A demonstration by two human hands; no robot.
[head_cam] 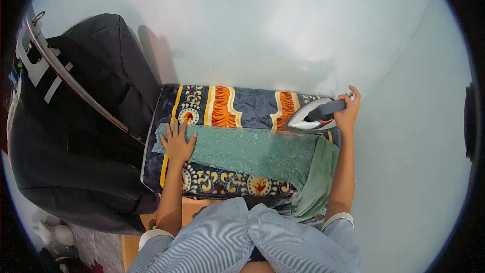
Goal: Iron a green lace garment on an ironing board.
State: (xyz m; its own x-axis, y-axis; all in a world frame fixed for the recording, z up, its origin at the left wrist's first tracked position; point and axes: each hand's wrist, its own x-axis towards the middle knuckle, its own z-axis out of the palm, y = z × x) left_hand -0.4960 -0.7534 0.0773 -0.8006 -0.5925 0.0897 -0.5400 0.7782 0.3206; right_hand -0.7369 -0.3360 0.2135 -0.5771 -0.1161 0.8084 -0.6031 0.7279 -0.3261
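A clothes iron [316, 115] with a dark handle is gripped by my right hand [348, 110] at the right end of a patterned plush mat [254, 106]. The iron's tip points left, near the upper edge of a green embroidered lace sleeve [250, 149]. That sleeve lies flat across the mat. My left hand [179, 143] rests with spread fingers on its scalloped left end. At the right, plain green fabric [318, 182] joins the lace and drapes over the mat's near edge. The iron's soleplate is hidden from above.
Black garments [87, 159] hang at the left by a curved metal rail [75, 72] with a white hanger [32, 62]. A pale wall [242, 26] borders the mat behind and at the right. Beneath the mat's near side shows a wooden surface [193, 208]. A white object [55, 233] stands at lower left.
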